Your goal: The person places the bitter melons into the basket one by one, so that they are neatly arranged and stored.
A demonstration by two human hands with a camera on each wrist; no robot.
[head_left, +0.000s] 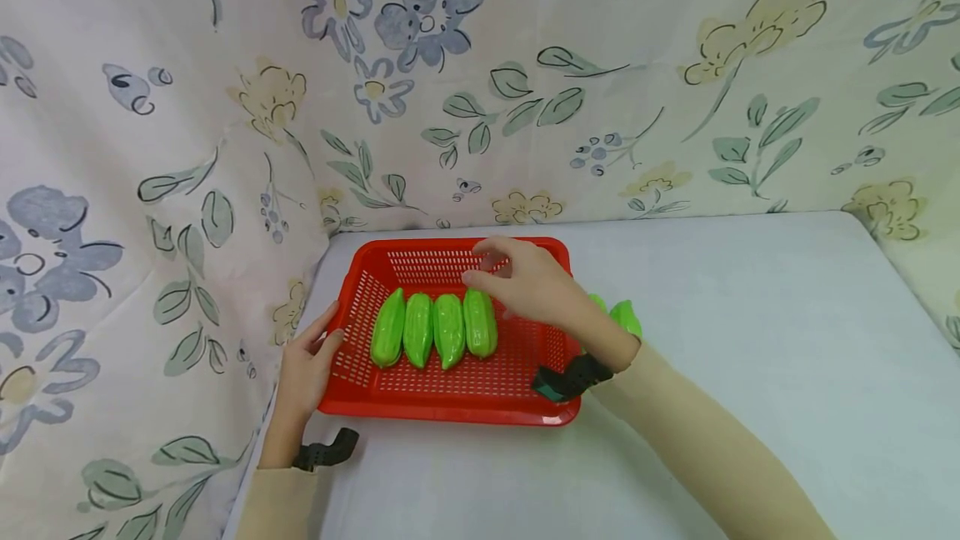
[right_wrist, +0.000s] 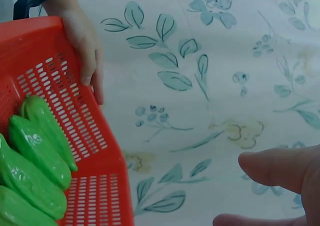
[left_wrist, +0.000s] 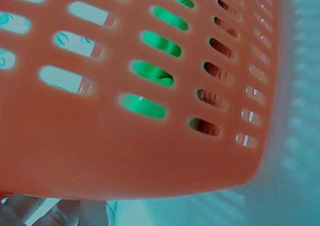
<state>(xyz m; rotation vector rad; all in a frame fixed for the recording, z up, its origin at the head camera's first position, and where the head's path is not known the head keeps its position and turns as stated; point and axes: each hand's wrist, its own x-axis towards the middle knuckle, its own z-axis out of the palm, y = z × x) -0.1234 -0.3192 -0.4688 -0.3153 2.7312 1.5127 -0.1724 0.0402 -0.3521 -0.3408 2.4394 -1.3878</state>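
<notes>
Basket (head_left: 450, 416): plain red, sides patterned with rows of slots; more orange in left wrist view. Vegetables (head_left: 449, 332): bright green. Curtain (head_left: 525, 140): off-white, floral print; blue-grey flowers, pale yellow blossoms, grey-green leaves, dark outlines. Table (head_left: 750, 298): plain white, bluish in left wrist view. Sleeves (head_left: 697, 432): plain beige. Wristbands (head_left: 327, 451): black, right one with teal patch.

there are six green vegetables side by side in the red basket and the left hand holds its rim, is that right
Not six: the head view shows four green vegetables side by side in the red basket, and the left hand holds its rim.
</notes>
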